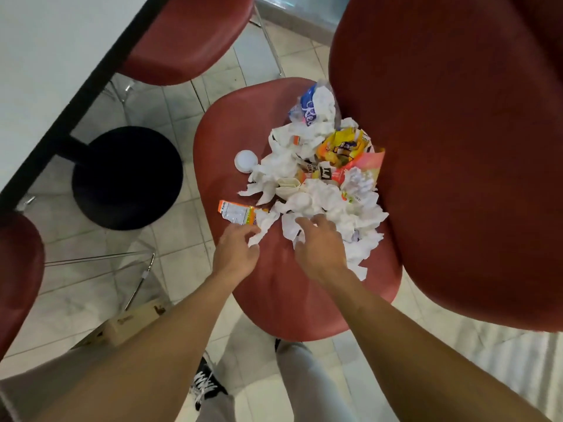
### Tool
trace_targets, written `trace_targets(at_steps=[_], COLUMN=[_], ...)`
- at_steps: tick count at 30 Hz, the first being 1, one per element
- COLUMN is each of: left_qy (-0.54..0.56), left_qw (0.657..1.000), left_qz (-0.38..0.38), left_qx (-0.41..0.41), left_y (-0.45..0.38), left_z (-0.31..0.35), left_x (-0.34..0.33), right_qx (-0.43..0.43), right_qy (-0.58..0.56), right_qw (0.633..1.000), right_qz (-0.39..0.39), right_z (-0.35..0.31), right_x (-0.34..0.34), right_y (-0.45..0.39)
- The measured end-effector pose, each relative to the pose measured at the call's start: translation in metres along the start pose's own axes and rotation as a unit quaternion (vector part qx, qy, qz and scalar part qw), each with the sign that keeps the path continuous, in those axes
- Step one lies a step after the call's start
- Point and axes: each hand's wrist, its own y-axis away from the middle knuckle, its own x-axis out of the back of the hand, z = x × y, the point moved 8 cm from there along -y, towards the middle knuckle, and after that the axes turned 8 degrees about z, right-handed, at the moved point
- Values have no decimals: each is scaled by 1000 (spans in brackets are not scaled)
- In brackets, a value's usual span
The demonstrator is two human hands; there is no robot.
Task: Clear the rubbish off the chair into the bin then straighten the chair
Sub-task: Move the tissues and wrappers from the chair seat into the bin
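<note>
A red chair (243,123) stands under me, its seat covered by a pile of rubbish (323,178): crumpled white tissues, a yellow snack wrapper (344,147), a blue-printed plastic bag (310,105), a small white lid (246,161) and an orange-edged torn wrapper (236,212). My left hand (236,254) reaches the near edge of the pile, fingers curled at a white tissue beside the torn wrapper. My right hand (318,245) lies over tissues at the pile's near side, fingers spread and bent. The chair's tall red back (457,147) rises at the right. No bin is visible.
A white table (45,56) with a black edge sits at upper left, on a round black base (126,178). Two more red chairs (189,35) stand at the table, one at far left (18,269). A cardboard box (134,324) lies on the tiled floor near my feet.
</note>
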Motion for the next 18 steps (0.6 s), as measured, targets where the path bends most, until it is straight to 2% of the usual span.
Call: trace_targets(at_steps=[4, 8, 14, 18], left_qy=[-93, -160, -104, -17], left_qw=[994, 983, 991, 999], left_qz=[-31, -71, -47, -20], left_qx=[-40, -50, -67, -46], left_y=[-20, -30, -34, -23], left_z=[5, 0, -11, -9], left_x=[-29, -49, -58, -44], right_qx=[60, 70, 40, 29], right_qy=[76, 137, 123, 99], right_qw=[995, 986, 989, 994], right_qz=[-33, -66, -68, -27], right_z=[-3, 10, 27, 20], right_x=[-21, -45, -52, -33], right_y=[-30, -46, -52, -45])
